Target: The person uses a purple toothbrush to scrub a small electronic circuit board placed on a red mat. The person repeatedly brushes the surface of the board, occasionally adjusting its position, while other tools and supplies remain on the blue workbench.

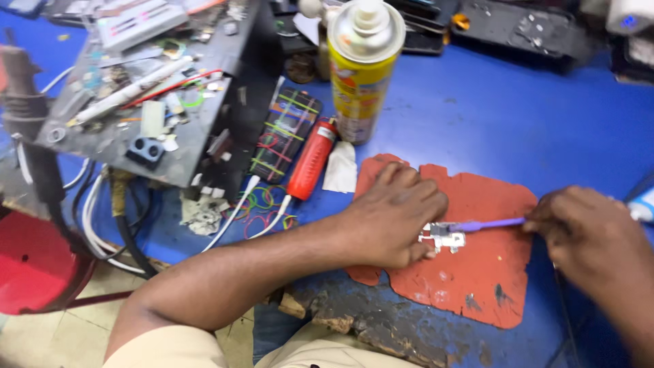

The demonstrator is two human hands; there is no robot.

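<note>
Left hand [395, 215] pinning small metal part [443, 238] on red mat [490, 272], right hand [586, 228] gripping purple tool [487, 223] against it. Spray can [361, 68], red lighter [311, 159] far left, nothing blocking.

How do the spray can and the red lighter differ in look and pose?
The spray can stands upright; the red lighter lies flat. The can is yellow with a silver top and pale cap; the lighter is red with a silver end. The can is much wider. Both are cylinders on the blue table.

A blue workbench [490, 116] carries a worn red mat [477, 272], a spray can [361, 68] and a red tube [311, 160].
</note>
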